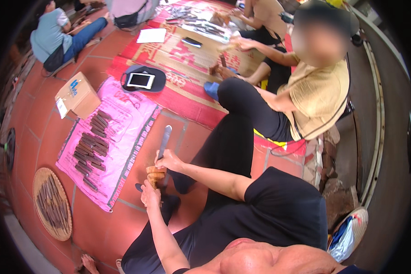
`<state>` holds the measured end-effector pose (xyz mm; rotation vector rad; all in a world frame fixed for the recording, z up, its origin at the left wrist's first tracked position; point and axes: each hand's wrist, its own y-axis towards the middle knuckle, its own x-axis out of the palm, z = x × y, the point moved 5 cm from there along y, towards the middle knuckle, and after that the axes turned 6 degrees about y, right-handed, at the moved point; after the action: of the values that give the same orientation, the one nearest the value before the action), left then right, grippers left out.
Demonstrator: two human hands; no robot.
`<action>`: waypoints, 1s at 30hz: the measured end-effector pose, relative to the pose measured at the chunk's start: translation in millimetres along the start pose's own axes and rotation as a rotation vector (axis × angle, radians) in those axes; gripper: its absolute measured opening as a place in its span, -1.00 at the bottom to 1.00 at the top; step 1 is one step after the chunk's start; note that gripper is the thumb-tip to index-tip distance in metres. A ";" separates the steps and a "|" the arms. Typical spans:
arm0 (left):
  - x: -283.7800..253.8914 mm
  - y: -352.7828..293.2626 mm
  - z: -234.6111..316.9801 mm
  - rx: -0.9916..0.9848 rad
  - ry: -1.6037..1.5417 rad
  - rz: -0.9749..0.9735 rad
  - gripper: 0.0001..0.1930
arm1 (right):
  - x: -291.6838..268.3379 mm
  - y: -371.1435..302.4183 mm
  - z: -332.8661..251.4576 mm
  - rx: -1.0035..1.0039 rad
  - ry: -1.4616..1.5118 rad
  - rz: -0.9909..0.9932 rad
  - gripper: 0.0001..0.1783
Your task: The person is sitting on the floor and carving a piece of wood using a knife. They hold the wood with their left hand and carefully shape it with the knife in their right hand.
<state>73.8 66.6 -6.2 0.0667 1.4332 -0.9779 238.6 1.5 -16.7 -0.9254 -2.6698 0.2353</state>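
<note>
My right hand [168, 160] is closed on a knife, and its grey blade [165, 139] points up and away from me. Just below that fist is a rounded, tan wooden piece [155, 172] with a notched, narrowing shape. My left hand [150, 195] is closed around the lower end of this piece, its fingers hiding part of it. A small dark tip [139, 187] shows beside my left fingers; I cannot tell what it belongs to. Both hands are above the red tiled floor, in front of my bent legs.
Several dark brown sticks [91, 148] lie on a pink printed sheet [121, 171]. A round woven basket [38, 173] at left holds more. Beyond are a cardboard box [84, 93] and a cap [157, 81] with a white-framed device on it. A person in a yellow shirt [322, 100] sits at right.
</note>
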 end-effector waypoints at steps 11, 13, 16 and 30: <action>4.1 -11.4 -19.5 -0.051 0.073 -0.003 -0.55 | 20.5 2.7 8.3 0.079 -0.191 -0.058 -0.87; 6.3 -9.5 -18.0 -0.079 0.085 0.014 -0.63 | 20.5 4.1 14.2 0.103 -0.223 -0.038 -0.88; 5.9 -8.3 -18.1 -0.090 0.084 0.019 -0.66 | 17.1 7.0 16.9 0.111 -0.146 -0.045 -0.89; 13.8 -8.9 -7.0 0.110 0.205 0.389 -0.69 | -8.5 -7.6 11.1 0.093 0.028 0.004 -0.84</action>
<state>60.7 57.9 -14.7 0.5210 1.4797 -0.7405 236.8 -10.4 -27.2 -0.8983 -2.6078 0.3410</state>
